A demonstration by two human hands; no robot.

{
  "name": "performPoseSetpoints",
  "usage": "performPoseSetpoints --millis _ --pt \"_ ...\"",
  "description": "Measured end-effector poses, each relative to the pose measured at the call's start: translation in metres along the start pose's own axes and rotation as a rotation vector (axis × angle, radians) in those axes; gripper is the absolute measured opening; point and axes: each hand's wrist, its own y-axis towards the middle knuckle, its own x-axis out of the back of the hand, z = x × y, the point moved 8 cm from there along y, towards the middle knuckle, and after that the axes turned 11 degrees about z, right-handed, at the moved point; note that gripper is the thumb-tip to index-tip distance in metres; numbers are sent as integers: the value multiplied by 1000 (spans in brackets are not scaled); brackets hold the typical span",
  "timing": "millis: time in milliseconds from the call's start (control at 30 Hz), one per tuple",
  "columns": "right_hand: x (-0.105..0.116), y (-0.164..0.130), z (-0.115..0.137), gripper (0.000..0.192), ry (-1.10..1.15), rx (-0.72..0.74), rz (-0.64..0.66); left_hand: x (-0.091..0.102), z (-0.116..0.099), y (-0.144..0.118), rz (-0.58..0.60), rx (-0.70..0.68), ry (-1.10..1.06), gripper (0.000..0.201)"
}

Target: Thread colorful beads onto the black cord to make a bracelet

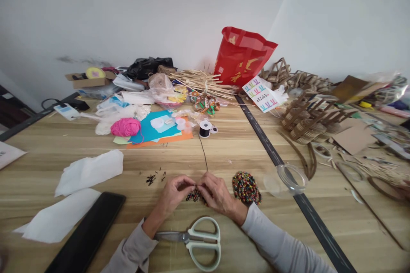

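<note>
My left hand (177,195) and my right hand (217,193) meet over the table, thumbs and fingertips pinched close together. A black cord (204,153) runs from a white-ended spool (205,129) down to my right hand, which grips it. What my left fingertips pinch is too small to make out; it may be a bead or the cord's end. Loose multicoloured beads (193,195) lie just beneath my fingers, partly hidden by them. Right of my right hand sits a coiled heap of strung colourful beads (246,187). Scissors (195,239) with pale handles lie in front of my wrists.
Short black pieces (153,178) lie left of my hands. A black oblong object (89,230) and white paper sheets (91,172) are at the left. Pink yarn (126,127), a red bag (241,59) and small woven baskets (304,126) stand further back. A clear tape roll (292,178) lies right.
</note>
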Motion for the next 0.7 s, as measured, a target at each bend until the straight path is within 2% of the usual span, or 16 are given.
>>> performPoseSetpoints --millis 700 --pt "2 0 -4 12 -36 -46 16 3 0 1 -15 -3 16 9"
